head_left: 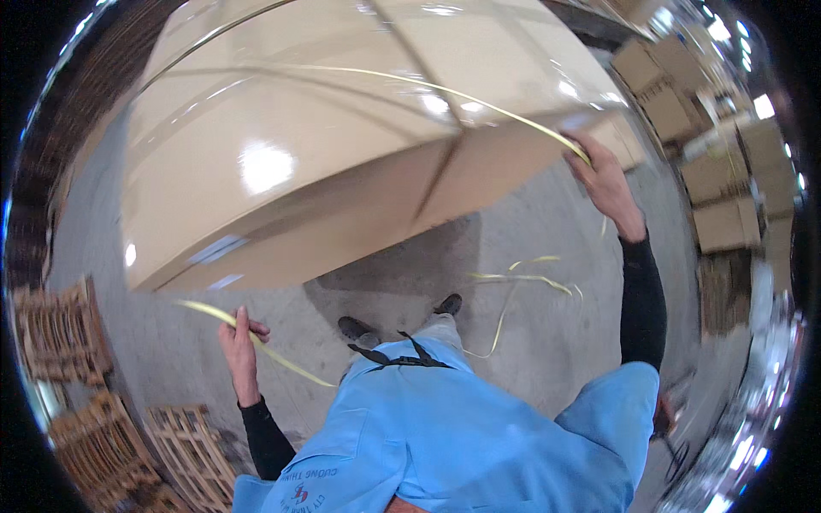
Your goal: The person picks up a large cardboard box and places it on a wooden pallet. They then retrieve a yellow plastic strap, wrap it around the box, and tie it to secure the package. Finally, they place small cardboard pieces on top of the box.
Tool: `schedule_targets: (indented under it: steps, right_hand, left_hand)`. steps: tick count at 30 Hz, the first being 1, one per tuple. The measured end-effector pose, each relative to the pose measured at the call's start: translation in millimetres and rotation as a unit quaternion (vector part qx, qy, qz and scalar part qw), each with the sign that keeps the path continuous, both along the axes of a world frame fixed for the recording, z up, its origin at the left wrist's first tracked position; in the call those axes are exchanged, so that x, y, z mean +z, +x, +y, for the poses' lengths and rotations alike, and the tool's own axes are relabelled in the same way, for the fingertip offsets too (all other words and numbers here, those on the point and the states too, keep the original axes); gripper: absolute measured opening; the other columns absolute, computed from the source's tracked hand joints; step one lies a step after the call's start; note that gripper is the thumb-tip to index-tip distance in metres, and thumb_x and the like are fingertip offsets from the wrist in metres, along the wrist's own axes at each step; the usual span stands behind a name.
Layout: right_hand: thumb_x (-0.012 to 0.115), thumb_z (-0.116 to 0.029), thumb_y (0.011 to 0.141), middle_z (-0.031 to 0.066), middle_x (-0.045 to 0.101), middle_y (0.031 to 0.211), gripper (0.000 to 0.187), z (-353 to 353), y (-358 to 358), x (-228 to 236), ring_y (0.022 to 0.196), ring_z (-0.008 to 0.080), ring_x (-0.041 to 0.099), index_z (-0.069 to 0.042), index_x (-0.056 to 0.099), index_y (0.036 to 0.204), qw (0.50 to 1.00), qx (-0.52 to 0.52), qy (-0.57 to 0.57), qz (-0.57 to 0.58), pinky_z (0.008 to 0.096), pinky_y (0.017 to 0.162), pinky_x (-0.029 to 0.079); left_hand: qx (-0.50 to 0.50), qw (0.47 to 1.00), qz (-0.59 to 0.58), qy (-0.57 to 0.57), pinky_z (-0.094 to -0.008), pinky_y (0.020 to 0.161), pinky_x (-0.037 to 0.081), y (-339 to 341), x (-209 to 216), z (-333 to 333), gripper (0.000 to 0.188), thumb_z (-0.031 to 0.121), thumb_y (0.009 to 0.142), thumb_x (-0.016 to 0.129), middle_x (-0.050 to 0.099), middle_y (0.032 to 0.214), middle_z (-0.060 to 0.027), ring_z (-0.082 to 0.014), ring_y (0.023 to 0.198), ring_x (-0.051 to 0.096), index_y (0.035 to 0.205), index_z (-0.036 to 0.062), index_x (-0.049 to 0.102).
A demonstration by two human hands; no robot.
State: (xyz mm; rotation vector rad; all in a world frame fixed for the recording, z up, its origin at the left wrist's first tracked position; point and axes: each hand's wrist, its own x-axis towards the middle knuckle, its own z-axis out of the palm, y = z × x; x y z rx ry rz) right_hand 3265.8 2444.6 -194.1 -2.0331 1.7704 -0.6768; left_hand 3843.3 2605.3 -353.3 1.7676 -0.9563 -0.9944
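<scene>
A large cardboard box (359,145) with a shiny, film-like surface fills the upper middle of the head view. My right hand (601,178), at its right edge, is closed round a yellow strap (479,103) that arcs across the top of the box to the left. Below the box's near left corner, my left hand (243,346) pinches a length of yellow strap (295,368) apart from the box. Its far end passes out of sight near the corner, so I cannot tell if both lengths are one strap.
Loose yellow strap (534,276) lies curled on the concrete floor (547,333) to the right of my feet. Wooden pallets (192,445) stand at the lower left. Stacked cardboard boxes (723,188) line the right side.
</scene>
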Motion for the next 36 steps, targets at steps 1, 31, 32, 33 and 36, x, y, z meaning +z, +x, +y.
schedule_targets:
  steps: [1, 31, 32, 33, 36]
  right_hand:
    - [0.060, -0.019, 0.097, 0.0154, 0.068, 0.100, 0.035, 4.4, -5.5, -4.1, 0.083, 0.0220, 0.065, -0.003, 0.059, 0.127, 0.999, -0.001, -0.032, 0.027, 0.0359, 0.075, 0.051]
    - [0.061, -0.024, 0.096, 0.0110, 0.069, 0.083, 0.023, -209.2, -401.7, -21.2, 0.074, 0.0281, 0.066, -0.010, 0.069, 0.112, 0.943, 0.268, -0.124, 0.156, 0.0392, 0.066, 0.053]
    - [0.061, -0.024, 0.096, 0.0111, 0.069, 0.083, 0.023, -224.0, -408.0, -22.3, 0.074, 0.0281, 0.066, -0.010, 0.069, 0.112, 0.941, 0.278, -0.115, 0.156, 0.0394, 0.067, 0.053]
    - [0.059, -0.023, 0.097, 0.0131, 0.068, 0.081, 0.022, -239.9, -415.2, -22.5, 0.075, 0.0305, 0.067, -0.008, 0.068, 0.110, 0.936, 0.296, -0.116, 0.150, 0.0418, 0.067, 0.053]
    - [0.054, -0.021, 0.097, 0.0172, 0.065, 0.078, 0.020, -292.4, -424.9, -22.3, 0.078, 0.0357, 0.067, -0.007, 0.066, 0.105, 0.925, 0.338, -0.102, 0.138, 0.0468, 0.067, 0.054]
  left_hand:
    - [-0.010, 1.000, 0.001, -0.012, -0.0283, 0.050, 0.049, -13.1, -8.3, -3.9, 0.031, 0.027, 0.103, 0.053, 0.063, 0.061, -0.0094, -0.0151, 0.051, 0.060, 0.085, 0.0010, 0.055]
    - [-0.162, 0.982, 0.067, -0.076, -0.0317, 0.054, 0.045, -767.7, -50.5, -294.7, 0.027, 0.018, 0.100, 0.047, 0.056, 0.060, -0.0075, -0.0147, 0.056, 0.054, 0.083, -0.0024, 0.052]
    - [-0.158, 0.980, 0.082, -0.084, -0.0327, 0.055, 0.045, -786.5, -51.1, -300.3, 0.027, 0.018, 0.100, 0.047, 0.056, 0.060, -0.0080, -0.0153, 0.055, 0.054, 0.083, -0.0026, 0.051]
    - [-0.153, 0.980, 0.089, -0.087, -0.0336, 0.055, 0.045, -803.0, -52.1, -308.2, 0.027, 0.018, 0.100, 0.047, 0.056, 0.060, -0.0084, -0.0160, 0.055, 0.054, 0.083, -0.0029, 0.051]
    - [-0.164, 0.976, 0.070, -0.126, -0.0352, 0.055, 0.045, -834.8, -58.3, -318.5, 0.029, 0.018, 0.101, 0.043, 0.057, 0.061, -0.0092, -0.0187, 0.055, 0.054, 0.082, -0.0027, 0.051]
